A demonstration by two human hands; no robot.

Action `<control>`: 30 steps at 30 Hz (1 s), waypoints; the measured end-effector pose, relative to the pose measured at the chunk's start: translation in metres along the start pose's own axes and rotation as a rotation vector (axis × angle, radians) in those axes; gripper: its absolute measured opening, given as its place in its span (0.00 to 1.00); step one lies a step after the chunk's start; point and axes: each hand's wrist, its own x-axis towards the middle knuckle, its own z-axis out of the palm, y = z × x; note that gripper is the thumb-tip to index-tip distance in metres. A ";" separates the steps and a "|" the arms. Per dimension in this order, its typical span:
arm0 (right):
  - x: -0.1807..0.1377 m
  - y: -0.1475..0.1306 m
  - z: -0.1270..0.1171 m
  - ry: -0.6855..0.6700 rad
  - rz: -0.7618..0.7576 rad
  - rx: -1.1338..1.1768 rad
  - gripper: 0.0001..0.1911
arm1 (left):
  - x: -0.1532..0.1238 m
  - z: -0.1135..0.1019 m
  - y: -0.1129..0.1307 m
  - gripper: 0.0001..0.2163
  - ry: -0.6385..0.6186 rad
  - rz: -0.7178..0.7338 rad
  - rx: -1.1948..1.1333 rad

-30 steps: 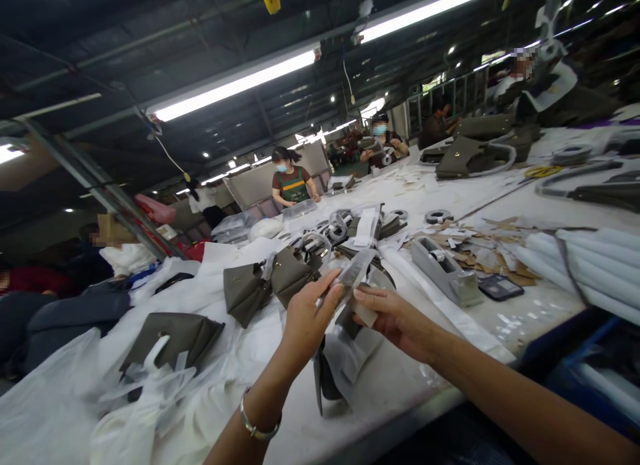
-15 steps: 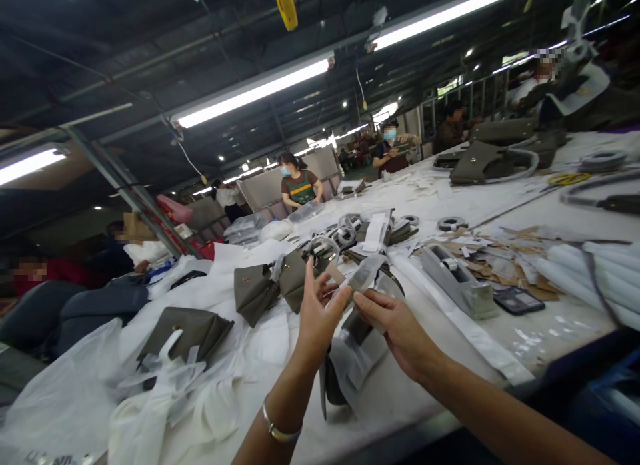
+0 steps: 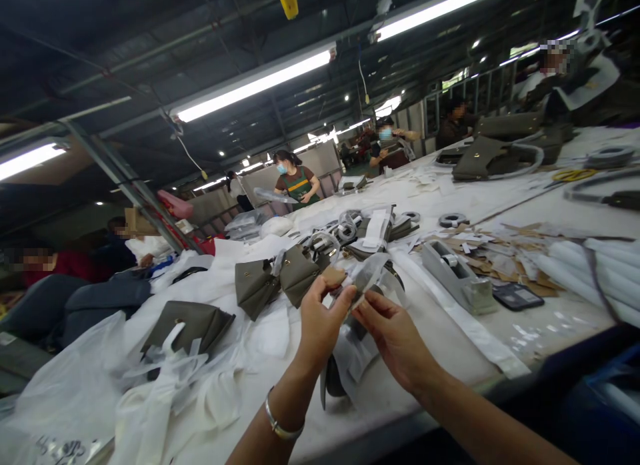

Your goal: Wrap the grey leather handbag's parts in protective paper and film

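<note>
Dk olive-grey bag [image 3: 333, 379] w/ translucent wrap [image 3: 353, 351]

From here I cannot see all of the near handbag [image 3: 332, 379]; the left hand [image 3: 323, 318] and right hand [image 3: 397, 335] cover part. Exactly where they pinch the clear wrap [image 3: 371, 267] is too small for me to tell. Print [image 3: 61, 449] on the plastic sack [image 3: 70, 375] at left is unreadable, and my right edge cuts off the white rolls [image 3: 593, 268].

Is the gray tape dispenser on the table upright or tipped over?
Upright: the tape dispenser sits base-down on the table, its open top facing up with a tape roll showing.
</note>
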 end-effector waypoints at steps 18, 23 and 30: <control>0.006 0.010 -0.002 0.116 -0.122 -0.076 0.17 | -0.015 -0.008 0.026 0.12 -0.076 0.079 0.066; 0.004 0.007 0.004 0.098 -0.125 -0.106 0.19 | -0.015 -0.009 0.025 0.11 -0.016 0.214 0.486; 0.003 0.008 0.005 0.133 -0.107 -0.085 0.20 | -0.032 -0.002 0.018 0.19 -0.031 0.453 0.825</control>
